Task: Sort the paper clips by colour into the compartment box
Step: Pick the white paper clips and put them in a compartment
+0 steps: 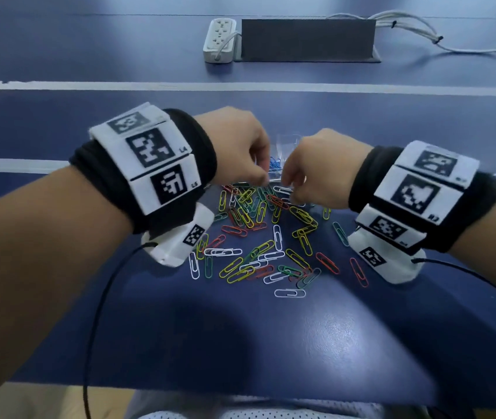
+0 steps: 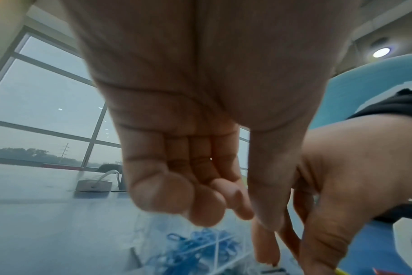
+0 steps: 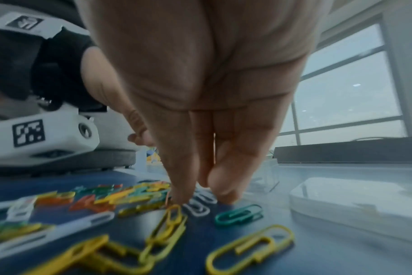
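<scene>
Blue tabletop [image 1: 271, 343] carries a loose scatter of paper clips [image 1: 258, 237] in yellow, red, green and white, spread between a person's two forearms. Both wear black wrist wraps with white coded marker panels. The left hand [image 1: 234, 143] hangs over the far edge of the pile, its fingers [image 2: 176, 201] curled toward the palm; the left wrist view shows nothing held in the curled fingers, though thumb and forefinger are close together and what lies between them cannot be made out. The right hand [image 1: 316, 173] reaches down beside it, fingertips [image 3: 181, 197] touching the table among the clips next to a white clip [image 3: 198, 208] and a yellow one [image 3: 169, 221]; whether it has hold of any clip cannot be told. Just beyond the hands sits the clear compartment box [image 1: 289, 140], with blue clips [image 2: 200, 247] gathered in one compartment. Farther back lie a white power strip [image 1: 219, 40] and a dark grey panel [image 1: 307, 39]
</scene>
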The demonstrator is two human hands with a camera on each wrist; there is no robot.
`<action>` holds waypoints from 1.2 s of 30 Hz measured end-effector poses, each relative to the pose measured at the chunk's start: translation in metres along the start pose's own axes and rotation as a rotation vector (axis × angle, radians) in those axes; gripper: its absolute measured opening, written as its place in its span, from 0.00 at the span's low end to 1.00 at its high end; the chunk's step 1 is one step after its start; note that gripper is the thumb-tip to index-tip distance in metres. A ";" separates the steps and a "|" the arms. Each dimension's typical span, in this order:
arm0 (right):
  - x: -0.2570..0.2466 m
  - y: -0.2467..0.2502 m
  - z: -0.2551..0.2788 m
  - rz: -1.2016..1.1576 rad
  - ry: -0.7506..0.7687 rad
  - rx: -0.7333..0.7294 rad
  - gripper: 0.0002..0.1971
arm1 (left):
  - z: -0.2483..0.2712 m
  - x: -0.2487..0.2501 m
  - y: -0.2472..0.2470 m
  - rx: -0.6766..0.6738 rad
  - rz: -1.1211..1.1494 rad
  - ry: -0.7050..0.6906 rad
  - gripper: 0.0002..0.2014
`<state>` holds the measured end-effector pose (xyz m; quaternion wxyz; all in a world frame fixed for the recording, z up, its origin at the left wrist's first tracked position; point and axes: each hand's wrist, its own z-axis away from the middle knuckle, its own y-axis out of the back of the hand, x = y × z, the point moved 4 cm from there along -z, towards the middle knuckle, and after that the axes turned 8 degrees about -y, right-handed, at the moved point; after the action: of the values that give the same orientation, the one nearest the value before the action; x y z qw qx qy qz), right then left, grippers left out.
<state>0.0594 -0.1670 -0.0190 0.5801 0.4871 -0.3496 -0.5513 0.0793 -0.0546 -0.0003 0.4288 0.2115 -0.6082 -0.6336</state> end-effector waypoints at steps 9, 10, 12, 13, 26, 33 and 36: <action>-0.008 -0.009 -0.002 0.072 -0.003 0.002 0.12 | 0.049 -0.013 -0.025 -0.209 -0.015 0.042 0.07; -0.008 -0.009 -0.002 0.062 -0.008 -0.006 0.12 | 0.052 -0.011 -0.029 -0.226 -0.009 0.040 0.08; -0.007 -0.009 -0.001 0.030 -0.032 -0.029 0.11 | 0.057 -0.007 -0.035 -0.259 -0.028 0.032 0.10; -0.005 -0.009 0.000 0.012 -0.044 -0.033 0.12 | 0.058 -0.005 -0.038 -0.269 -0.049 0.025 0.10; 0.029 -0.002 0.000 -0.454 -0.212 -0.117 0.11 | 0.070 -0.011 -0.028 -0.149 0.146 0.022 0.06; 0.014 -0.003 0.003 -0.076 -0.134 0.041 0.07 | 0.086 -0.031 -0.029 -0.129 0.172 0.114 0.05; 0.006 -0.007 0.003 -0.023 -0.104 0.035 0.03 | 0.093 -0.032 -0.032 -0.163 0.115 0.131 0.06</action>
<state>0.0557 -0.1729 -0.0259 0.5462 0.4720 -0.3835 -0.5761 0.0142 0.0225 -0.0230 0.5192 0.1818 -0.5366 -0.6399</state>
